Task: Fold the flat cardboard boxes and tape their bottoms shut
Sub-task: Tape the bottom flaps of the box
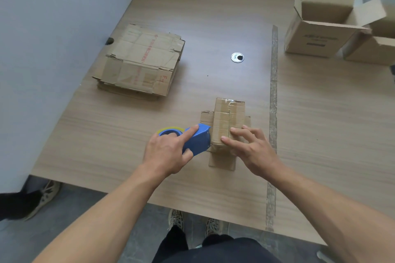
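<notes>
A small folded cardboard box (226, 119) stands bottom-up on the wooden table (213, 28), its lower flaps spread out on the tabletop. Clear tape runs along its top seam. My left hand (168, 151) grips a blue tape dispenser (195, 141) with a yellowish roll, index finger stretched along its top; the dispenser's front touches the box's near-left edge. My right hand (248, 145) presses spread fingers on the near end of the box top. A stack of flat cardboard boxes (139, 60) lies at the left near the wall.
Open assembled boxes (322, 25) stand at the far right. A strip of tape (273, 92) runs across the table from far to near. A round metal cable grommet (237, 57) sits mid-table. Another person's shoe (48, 193) shows at the lower left, my own feet below the table edge.
</notes>
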Demonstrator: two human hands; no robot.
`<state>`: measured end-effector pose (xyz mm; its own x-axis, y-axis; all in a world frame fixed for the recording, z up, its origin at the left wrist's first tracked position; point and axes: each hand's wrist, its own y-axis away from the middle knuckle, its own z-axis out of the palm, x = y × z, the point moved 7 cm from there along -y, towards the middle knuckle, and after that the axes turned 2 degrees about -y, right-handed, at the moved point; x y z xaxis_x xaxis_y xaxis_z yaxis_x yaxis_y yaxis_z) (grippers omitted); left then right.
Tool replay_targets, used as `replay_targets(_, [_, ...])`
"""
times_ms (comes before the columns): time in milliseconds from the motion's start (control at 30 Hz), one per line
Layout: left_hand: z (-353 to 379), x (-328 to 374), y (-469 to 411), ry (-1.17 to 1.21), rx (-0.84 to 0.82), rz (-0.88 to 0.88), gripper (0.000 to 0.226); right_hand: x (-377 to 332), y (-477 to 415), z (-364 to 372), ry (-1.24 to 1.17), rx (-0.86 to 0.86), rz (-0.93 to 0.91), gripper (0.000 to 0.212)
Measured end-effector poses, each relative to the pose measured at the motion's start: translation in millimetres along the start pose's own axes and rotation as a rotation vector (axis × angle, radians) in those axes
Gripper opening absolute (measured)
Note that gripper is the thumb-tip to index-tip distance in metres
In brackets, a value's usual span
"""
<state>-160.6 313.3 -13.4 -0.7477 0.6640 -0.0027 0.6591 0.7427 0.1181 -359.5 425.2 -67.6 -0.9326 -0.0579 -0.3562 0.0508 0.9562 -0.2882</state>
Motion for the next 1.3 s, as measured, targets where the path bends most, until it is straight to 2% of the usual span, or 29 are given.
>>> replay_targets(200, [0, 0, -1, -0.077, 0.165, 0.067, 0.068, -10, -4, -4, 0.038, -0.010, 0.052, 0.036])
replay_targets(367, [2, -45, -8, -0.076, -0.018, -0.192, 0.062, -14, 4, -5, -0.007, -0.057, 0.084, 0.036])
replay_targets(467, [12, -57, 6, -0.082, -0.013, -0.152, 0.064, -17, 3, -8, -0.025, -0.046, 0.110, 0.041])
replay_targets(633, [57, -40, 26, 0.037, -0.101, -0.206, 0.068, -24, 7, -5, -0.100, -0.042, 0.196, 0.042])
replay_targets(833, [83, -23, 37, 0.101, -0.192, -0.199, 0.073, -29, 22, 0, -0.147, -0.064, 0.245, 0.036])
replay_targets(900, [78, -25, 38, 0.180, -0.125, -0.211, 0.070, -29, 22, 0, -0.173, -0.067, 0.267, 0.038])
replay_targets(1000, [51, -18, 44, 0.291, 0.215, -0.156, 0.048, -30, 19, 1, -0.191, -0.082, 0.288, 0.038])
replay_targets(1033, [42, -11, 44, 0.329, 0.284, -0.130, 0.042, -30, 18, 2, -0.196, -0.084, 0.293, 0.036])
replay_targets(1067, [37, -4, 40, 0.437, 0.248, -0.106, 0.041, -31, 18, 2, -0.200, -0.079, 0.291, 0.034])
replay_targets(1167, [38, 20, 23, 0.856, -0.081, -0.129, 0.047, -30, 19, 1, -0.193, -0.055, 0.278, 0.034])
replay_targets(1233, [43, 29, 15, 0.993, -0.213, -0.178, 0.047, -29, 19, 1, -0.182, -0.052, 0.273, 0.035])
replay_targets(1300, [47, 31, 10, 1.059, -0.260, -0.231, 0.042, -29, 19, 0, -0.173, -0.049, 0.264, 0.034])
